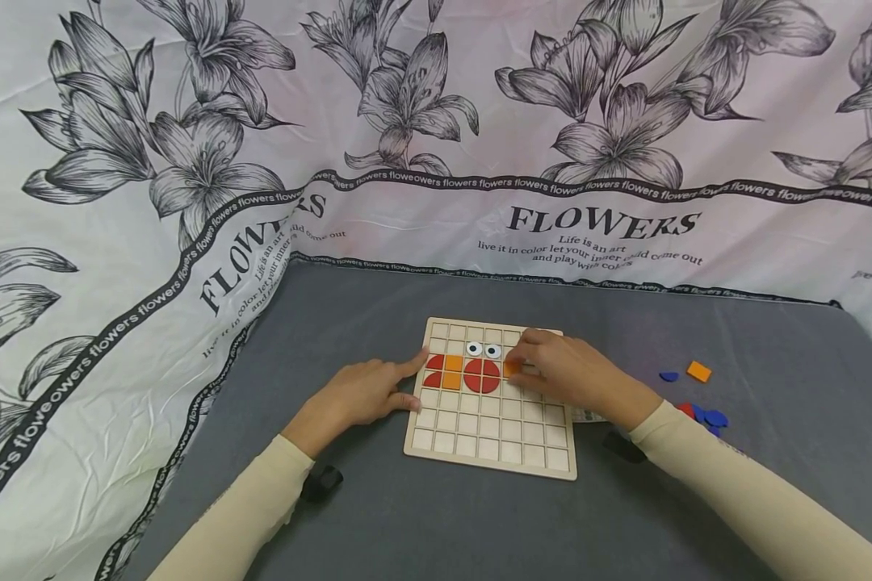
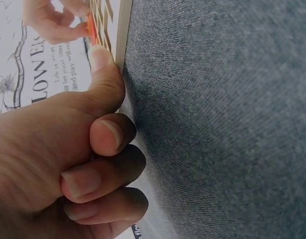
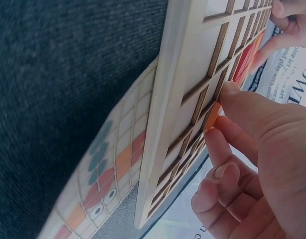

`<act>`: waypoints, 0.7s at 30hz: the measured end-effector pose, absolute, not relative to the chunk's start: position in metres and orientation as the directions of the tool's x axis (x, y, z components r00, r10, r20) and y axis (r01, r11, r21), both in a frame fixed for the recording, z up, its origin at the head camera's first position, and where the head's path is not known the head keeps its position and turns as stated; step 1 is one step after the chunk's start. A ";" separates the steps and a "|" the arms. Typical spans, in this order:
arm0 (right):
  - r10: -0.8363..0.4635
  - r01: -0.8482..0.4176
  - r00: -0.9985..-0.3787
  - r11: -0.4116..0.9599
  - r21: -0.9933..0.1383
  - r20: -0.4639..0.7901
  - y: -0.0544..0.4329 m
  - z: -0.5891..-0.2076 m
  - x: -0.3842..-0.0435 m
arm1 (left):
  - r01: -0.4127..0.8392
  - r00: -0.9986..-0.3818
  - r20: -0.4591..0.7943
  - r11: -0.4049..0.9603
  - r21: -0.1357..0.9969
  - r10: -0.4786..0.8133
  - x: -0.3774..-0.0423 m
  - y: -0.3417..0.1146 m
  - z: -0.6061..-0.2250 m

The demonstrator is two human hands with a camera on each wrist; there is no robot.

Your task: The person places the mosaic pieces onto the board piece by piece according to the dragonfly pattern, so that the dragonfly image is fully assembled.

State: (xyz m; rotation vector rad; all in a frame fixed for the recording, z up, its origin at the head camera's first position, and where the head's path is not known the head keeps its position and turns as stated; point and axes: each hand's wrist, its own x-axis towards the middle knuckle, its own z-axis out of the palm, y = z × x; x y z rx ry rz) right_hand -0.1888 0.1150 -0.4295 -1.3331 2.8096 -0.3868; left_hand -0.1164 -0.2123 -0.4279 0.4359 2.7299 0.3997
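Observation:
A wooden grid board [image 1: 469,421] lies on the dark grey surface. On it sit two red quarter pieces [image 1: 433,378] and orange squares [image 1: 453,363] at the left, a red circle of quarters [image 1: 482,376], and two eye pieces [image 1: 492,351]. My left hand [image 1: 359,393] touches the board's left edge with a straight index finger and the thumb; its other fingers are curled in the left wrist view. With thumb and fingers my right hand [image 1: 563,369] pinches an orange square [image 3: 211,117] against the grid, right of the red circle. Part of that piece is hidden by the fingers.
A printed pattern card [image 3: 124,162] sticks out from under the board's right side. Farther right lie a loose orange square [image 1: 698,371], a blue half-round piece [image 1: 668,376], and a small pile of blue pieces [image 1: 715,419] and red pieces [image 1: 686,409]. A flower-printed cloth [image 1: 421,226] stands behind.

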 end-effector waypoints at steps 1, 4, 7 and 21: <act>-0.764 -0.761 -0.638 0.608 -0.226 0.097 0.115 -0.430 -0.189 | 0.247 -0.893 -0.290 0.913 0.326 0.345 -0.116 -0.212 -0.428; -0.763 -0.760 -0.639 0.607 -0.232 0.096 0.115 -0.430 -0.189 | 0.245 -0.893 -0.290 0.913 0.327 0.344 -0.116 -0.212 -0.428; -0.764 -0.760 -0.638 0.605 -0.236 0.097 0.115 -0.431 -0.189 | 0.243 -0.894 -0.290 0.914 0.326 0.341 -0.116 -0.212 -0.428; -0.758 -0.752 -0.645 0.607 -0.258 0.094 0.117 -0.430 -0.188 | 0.240 -0.896 -0.287 0.913 0.330 0.339 -0.116 -0.211 -0.430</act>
